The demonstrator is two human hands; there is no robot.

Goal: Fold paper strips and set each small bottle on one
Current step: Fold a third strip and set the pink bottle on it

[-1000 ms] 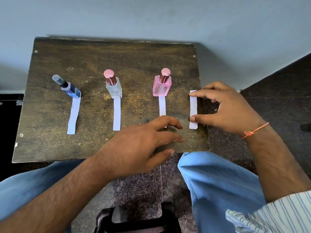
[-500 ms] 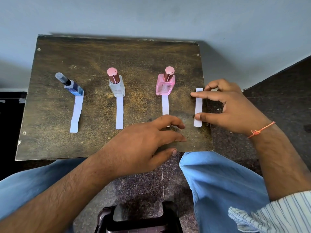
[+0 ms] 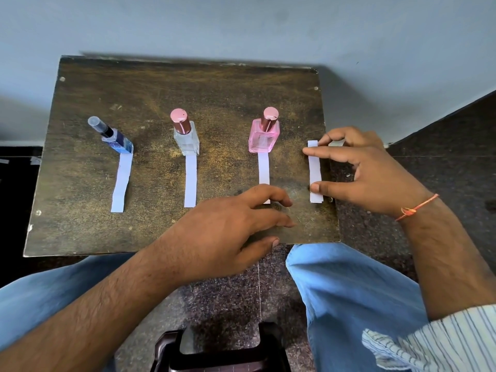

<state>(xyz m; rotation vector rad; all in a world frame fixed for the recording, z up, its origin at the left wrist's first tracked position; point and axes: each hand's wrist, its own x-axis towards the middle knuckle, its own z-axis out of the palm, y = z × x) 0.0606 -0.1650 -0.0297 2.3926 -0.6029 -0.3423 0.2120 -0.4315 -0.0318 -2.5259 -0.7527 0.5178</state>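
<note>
Three small bottles stand on the dark wooden board [image 3: 161, 87], each on the far end of a white paper strip: a blue bottle [image 3: 118, 142] at left, a clear bottle [image 3: 187, 139] in the middle, a pink bottle [image 3: 264, 136] at right. A fourth paper strip [image 3: 314, 171] lies near the board's right edge with no bottle on it. My right hand [image 3: 367, 170] pins it flat, index finger across its far end and thumb on its near end. My left hand [image 3: 230, 229] rests at the board's front edge, fingers curled loosely, covering the near end of the pink bottle's strip [image 3: 264, 170].
The board's right edge [image 3: 331, 167] runs just beside the fourth strip. A pale wall rises behind the board. My knees in blue jeans [image 3: 349, 296] sit under the front edge, with a dark stool [image 3: 214, 350] between them on the speckled floor.
My right hand has shifted slightly on the fourth strip, still pinning both ends. The left hand and the three bottles have stayed put.
</note>
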